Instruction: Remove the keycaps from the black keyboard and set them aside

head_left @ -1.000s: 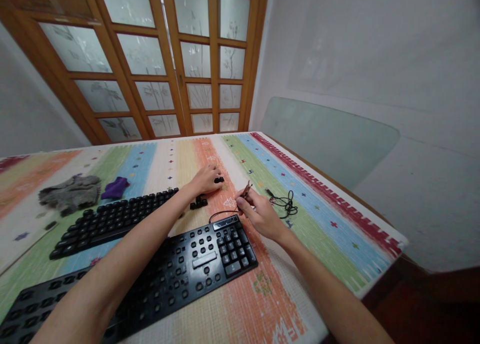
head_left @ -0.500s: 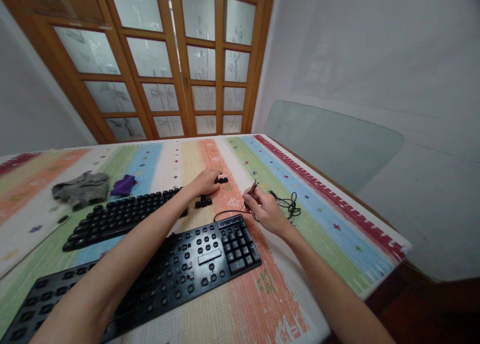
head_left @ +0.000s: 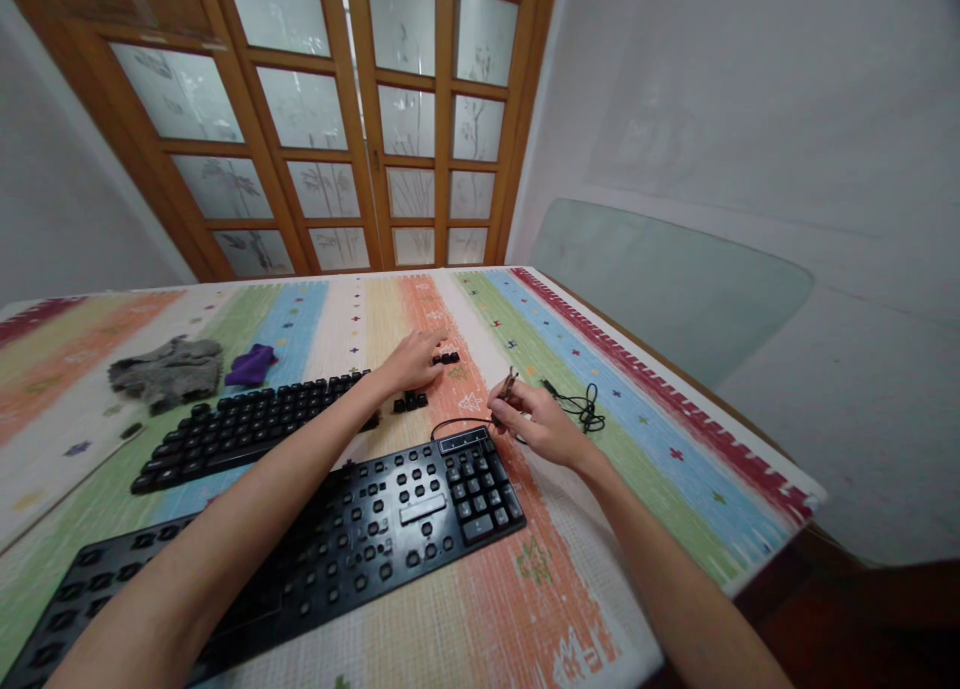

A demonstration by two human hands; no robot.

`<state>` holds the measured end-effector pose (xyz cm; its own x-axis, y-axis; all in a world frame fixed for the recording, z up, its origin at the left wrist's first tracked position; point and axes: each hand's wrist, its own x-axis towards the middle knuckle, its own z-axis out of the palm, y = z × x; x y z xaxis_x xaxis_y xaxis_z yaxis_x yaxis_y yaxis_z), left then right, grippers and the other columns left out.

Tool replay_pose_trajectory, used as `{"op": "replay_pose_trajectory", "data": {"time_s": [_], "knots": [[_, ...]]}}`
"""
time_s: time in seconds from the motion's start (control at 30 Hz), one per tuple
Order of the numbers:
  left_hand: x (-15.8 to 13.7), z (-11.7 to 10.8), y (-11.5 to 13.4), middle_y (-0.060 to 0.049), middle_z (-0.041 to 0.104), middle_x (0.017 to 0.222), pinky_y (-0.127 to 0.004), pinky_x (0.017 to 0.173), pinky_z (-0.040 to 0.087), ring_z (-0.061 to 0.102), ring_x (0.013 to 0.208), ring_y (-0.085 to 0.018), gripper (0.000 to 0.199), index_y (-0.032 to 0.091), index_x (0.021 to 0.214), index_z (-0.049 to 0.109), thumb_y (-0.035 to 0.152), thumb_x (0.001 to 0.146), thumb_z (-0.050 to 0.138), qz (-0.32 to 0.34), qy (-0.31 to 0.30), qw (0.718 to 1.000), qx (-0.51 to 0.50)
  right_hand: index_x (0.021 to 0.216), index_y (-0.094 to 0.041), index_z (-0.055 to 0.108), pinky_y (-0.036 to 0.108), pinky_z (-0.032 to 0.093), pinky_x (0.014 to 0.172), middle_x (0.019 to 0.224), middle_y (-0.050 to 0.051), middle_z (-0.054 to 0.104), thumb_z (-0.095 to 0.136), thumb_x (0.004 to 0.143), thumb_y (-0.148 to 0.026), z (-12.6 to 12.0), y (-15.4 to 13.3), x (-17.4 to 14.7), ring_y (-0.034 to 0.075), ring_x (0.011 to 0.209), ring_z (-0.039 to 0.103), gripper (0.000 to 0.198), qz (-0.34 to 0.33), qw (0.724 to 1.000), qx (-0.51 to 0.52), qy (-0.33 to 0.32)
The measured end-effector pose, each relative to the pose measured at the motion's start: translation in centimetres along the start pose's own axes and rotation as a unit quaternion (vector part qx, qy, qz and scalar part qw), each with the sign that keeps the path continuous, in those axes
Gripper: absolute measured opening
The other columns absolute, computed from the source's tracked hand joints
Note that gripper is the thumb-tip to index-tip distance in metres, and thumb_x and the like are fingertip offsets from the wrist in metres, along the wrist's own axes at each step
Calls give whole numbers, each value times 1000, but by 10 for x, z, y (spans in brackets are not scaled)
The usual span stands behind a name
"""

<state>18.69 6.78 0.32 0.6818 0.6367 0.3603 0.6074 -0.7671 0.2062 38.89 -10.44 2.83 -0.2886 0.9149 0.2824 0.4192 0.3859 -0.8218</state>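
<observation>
My left hand (head_left: 412, 361) reaches past the keyboard, fingers stretched out and apart beside a short row of loose black keycaps (head_left: 448, 357). Another small group of keycaps (head_left: 410, 402) lies nearer, below that hand. My right hand (head_left: 536, 424) is closed around a small brown tool (head_left: 510, 381) with a narrow forked tip pointing up; its exact kind is unclear. In front lies a black keyboard (head_left: 409, 549), its number pad capped and most other key positions bare. My left forearm hides part of it. Behind it, many removed keycaps (head_left: 247, 419) stand in keyboard-like rows.
A coiled black cable (head_left: 589, 409) lies right of my right hand. Grey cloth (head_left: 169, 369) and purple cloth (head_left: 251, 366) lie at the left. The striped tablecloth (head_left: 630, 419) covers the table, whose right edge runs beside a pale glass panel (head_left: 667, 289).
My left fingers have lifted and straightened a little beside the keycap row, which stays in place. My right hand keeps hold of the brown tool. The view has shifted slightly.
</observation>
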Motion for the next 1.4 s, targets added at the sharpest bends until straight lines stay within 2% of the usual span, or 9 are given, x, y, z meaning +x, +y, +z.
{"op": "replay_pose_trajectory", "data": {"time_s": [0.1, 0.17, 0.3, 0.4, 0.57, 0.77, 1.0, 1.4], "knots": [[-11, -7, 8, -12, 63, 114, -42, 96, 43, 54, 108, -27, 36, 14, 117, 57, 16, 81, 54, 30, 52, 998, -24, 87, -17, 55, 27, 44, 60, 70, 1, 58, 48, 93, -56, -5, -1, -1, 13, 60, 54, 41, -2, 1000, 22, -13], [-22, -13, 17, -10, 64, 109, -41, 93, 44, 55, 104, -25, 30, 17, 114, 57, 18, 84, 54, 61, 62, 995, -46, 86, -17, 55, 26, 43, 59, 69, 0, 57, 49, 93, -56, -8, -2, -1, 12, 58, 53, 40, -5, 1000, 26, -16], [-50, -21, 43, -8, 63, 108, -40, 92, 44, 54, 102, -23, 26, 19, 112, 58, 17, 87, 52, 98, 35, 991, -85, 83, -17, 55, 26, 43, 59, 67, 0, 57, 51, 92, -56, -14, 0, -1, 12, 57, 53, 40, -1, 999, 20, -30], [-68, -23, 62, -8, 64, 106, -39, 92, 43, 54, 102, -23, 18, 19, 105, 62, 22, 91, 51, 129, -13, 985, -113, 83, -17, 56, 26, 44, 58, 69, 1, 59, 54, 90, -56, -17, 6, -1, 12, 56, 54, 40, 17, 998, 48, -45], [-85, -22, 82, -7, 65, 95, -37, 87, 43, 55, 95, -22, 18, 19, 97, 66, 23, 93, 49, 131, -48, 982, -125, 84, -16, 56, 27, 47, 58, 72, 3, 62, 59, 86, -57, -16, 15, -2, 13, 57, 57, 41, 35, 992, 101, -61], [-89, -20, 86, -7, 65, 92, -36, 85, 43, 54, 92, -22, 18, 17, 96, 65, 21, 93, 48, 133, -50, 982, -125, 82, -16, 57, 27, 47, 56, 71, 3, 60, 58, 87, -58, -13, 13, -2, 14, 58, 58, 42, 38, 990, 83, -112], [-90, -19, 86, -7, 66, 94, -38, 87, 43, 53, 95, -23, 19, 19, 101, 65, 21, 93, 47, 130, -51, 981, -132, 84, -16, 62, 28, 42, 64, 77, 2, 61, 54, 90, -54, -5, -1, -2, 14, 66, 52, 39, -30, 991, -17, -127], [-92, -10, 88, -9, 65, 99, -40, 89, 45, 53, 99, -23, 18, 18, 97, 63, 17, 90, 47, 120, -21, 980, -158, 86, -19, 49, 28, 37, 65, 69, -2, 50, 39, 99, -45, 12, 13, 5, 15, 65, 49, 30, -11, 998, -55, -27]]}}
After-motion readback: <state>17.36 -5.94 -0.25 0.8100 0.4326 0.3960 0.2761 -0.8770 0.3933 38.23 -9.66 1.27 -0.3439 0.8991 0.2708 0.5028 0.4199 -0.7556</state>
